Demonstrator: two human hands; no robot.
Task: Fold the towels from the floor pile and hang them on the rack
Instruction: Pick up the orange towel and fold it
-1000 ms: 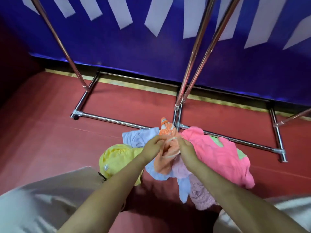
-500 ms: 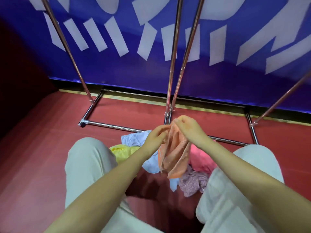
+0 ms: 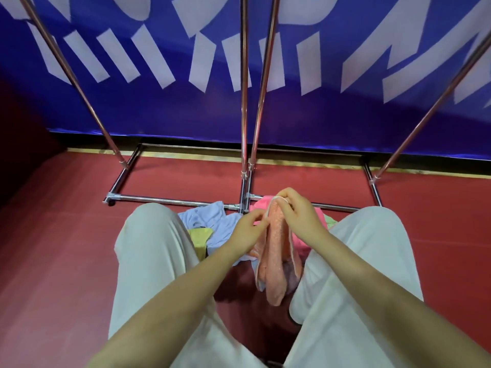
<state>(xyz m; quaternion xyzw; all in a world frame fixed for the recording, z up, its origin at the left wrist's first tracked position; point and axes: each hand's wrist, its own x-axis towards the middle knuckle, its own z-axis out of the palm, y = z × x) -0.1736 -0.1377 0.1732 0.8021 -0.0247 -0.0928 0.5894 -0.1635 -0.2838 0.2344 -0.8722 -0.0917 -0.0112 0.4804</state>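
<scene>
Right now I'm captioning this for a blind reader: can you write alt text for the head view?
Both hands, left hand and right hand, pinch the top edge of an orange towel hanging between the person's knees. Behind it, a towel pile lies on the red floor beside the metal rack.

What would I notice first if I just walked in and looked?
Probably the two hands in the middle: the left hand and right hand pinch the top edge of an orange towel hanging between the person's knees. Behind it, a colourful towel pile lies on the red floor, under shiny metal rack poles.
</scene>
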